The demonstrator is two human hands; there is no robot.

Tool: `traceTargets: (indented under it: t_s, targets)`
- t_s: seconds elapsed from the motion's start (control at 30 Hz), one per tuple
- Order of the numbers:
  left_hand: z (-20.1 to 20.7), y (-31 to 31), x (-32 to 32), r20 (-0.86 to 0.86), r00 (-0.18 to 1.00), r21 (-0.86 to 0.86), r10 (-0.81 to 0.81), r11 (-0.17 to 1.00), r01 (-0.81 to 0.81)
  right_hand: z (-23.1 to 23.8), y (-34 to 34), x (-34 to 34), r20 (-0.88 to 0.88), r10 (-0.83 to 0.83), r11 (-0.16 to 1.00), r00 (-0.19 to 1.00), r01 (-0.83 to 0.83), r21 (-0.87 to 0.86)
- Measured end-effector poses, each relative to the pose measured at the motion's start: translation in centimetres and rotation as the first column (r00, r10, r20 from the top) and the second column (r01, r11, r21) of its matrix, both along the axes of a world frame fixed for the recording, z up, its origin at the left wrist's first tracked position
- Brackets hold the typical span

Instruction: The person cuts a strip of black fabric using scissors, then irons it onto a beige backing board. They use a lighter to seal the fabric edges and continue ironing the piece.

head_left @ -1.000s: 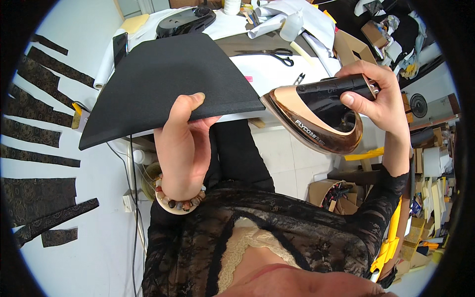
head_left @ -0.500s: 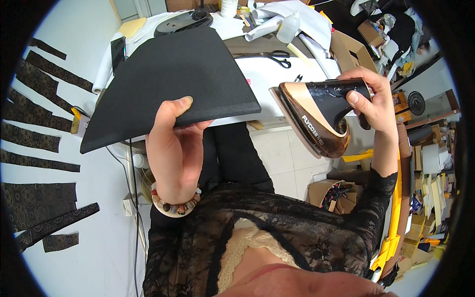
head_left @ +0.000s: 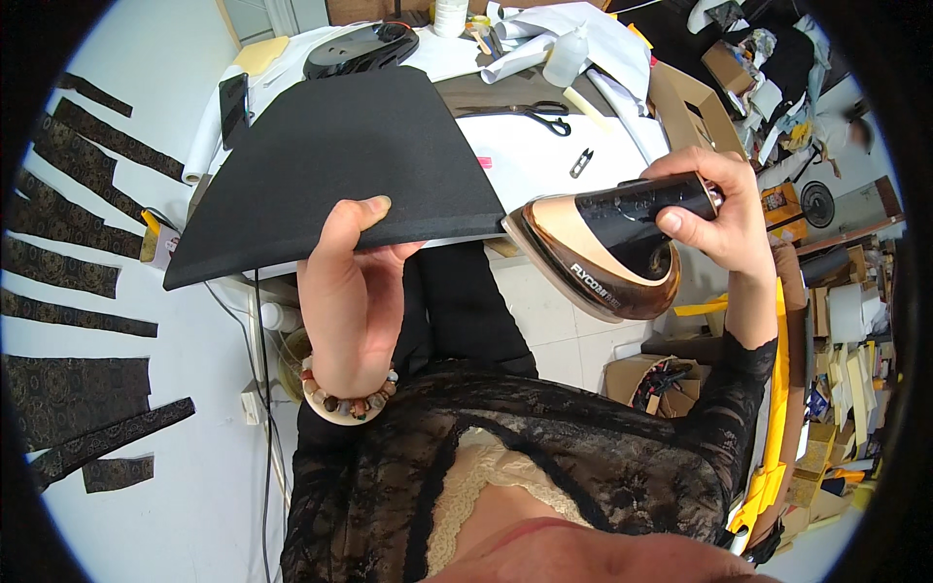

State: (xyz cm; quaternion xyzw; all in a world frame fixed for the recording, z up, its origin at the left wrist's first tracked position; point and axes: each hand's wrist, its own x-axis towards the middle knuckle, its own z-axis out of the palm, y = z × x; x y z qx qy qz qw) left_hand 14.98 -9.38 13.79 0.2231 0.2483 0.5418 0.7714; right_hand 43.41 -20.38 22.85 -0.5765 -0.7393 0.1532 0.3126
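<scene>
My left hand (head_left: pixel 355 262) pinches the near edge of a stiff black fabric-covered panel (head_left: pixel 321 160), thumb on top and fingers underneath. The panel is wide at its near edge, narrows toward the far side and is held up in front of the table. My right hand (head_left: pixel 719 209) is wrapped round the handle of a small black and gold clothes iron (head_left: pixel 603 248). The iron is tilted, its pointed tip at or very close to the panel's right corner; whether they touch I cannot tell.
On the white table (head_left: pixel 525 146) lie black scissors (head_left: pixel 544 117), small thread snips (head_left: pixel 581 163), a squeeze bottle (head_left: pixel 566 53) and paper rolls. An iron stand or similar glossy black base (head_left: pixel 360 51) is at the back. Patterned fabric strips (head_left: pixel 73 398) hang at left; a cardboard box (head_left: pixel 656 384) sits on the floor.
The iron has moved left and slightly down, bringing its tip to the panel's right corner. The panel has tilted a little, its far edge lower in view. The snips are now uncovered.
</scene>
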Motion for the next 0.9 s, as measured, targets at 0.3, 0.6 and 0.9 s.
traceTargets:
  t_s: [0.3,0.6,0.9]
  targets:
    - [0.7,-0.1,0.0,0.033,0.999,-0.02,-0.004,1.0,0.005,-0.1,-0.5,0.3,-0.066,-0.07,0.996,0.995,0.074,0.052]
    - [0.2,-0.2,0.0,-0.031,0.999,-0.019,-0.014,1.0,0.014,2.4,-0.5,-2.4,0.297,-0.002,0.989,0.955,-0.043,0.144]
    - [0.6,-0.8,0.7,-0.107,0.991,-0.022,0.085,0.996,-0.087,2.5,-1.9,-4.7,0.431,-0.107,0.984,0.896,0.034,0.174]
